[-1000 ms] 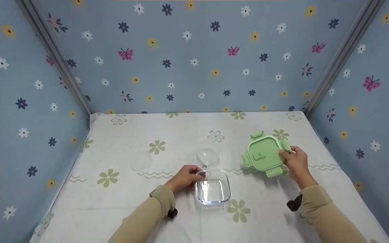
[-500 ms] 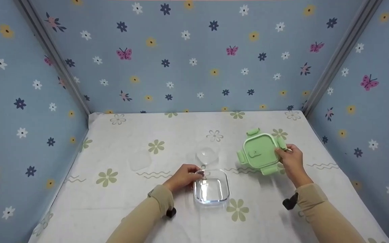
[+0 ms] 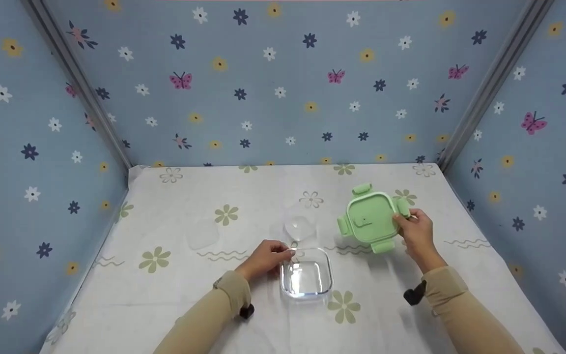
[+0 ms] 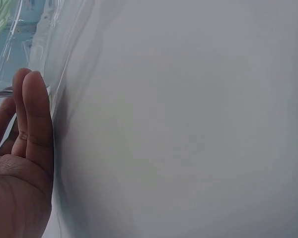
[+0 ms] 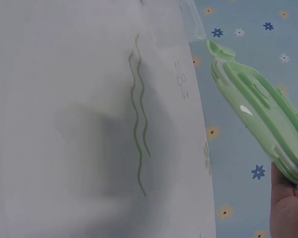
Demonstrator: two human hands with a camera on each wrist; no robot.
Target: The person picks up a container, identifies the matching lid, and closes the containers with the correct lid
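My left hand (image 3: 264,259) pinches a clear box (image 3: 307,275) on the desk (image 3: 175,295) while my right hand (image 3: 417,237) pinches a green lid (image 3: 373,217) aloft by one edge, a lopsided hold that could slip.

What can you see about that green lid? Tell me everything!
The green lid is square with rounded corners and looks like plastic. Four flaps stick out, unfastened, and a small raised tab sits on its face. The right hand grips one edge, holding it tilted above the tablecloth.
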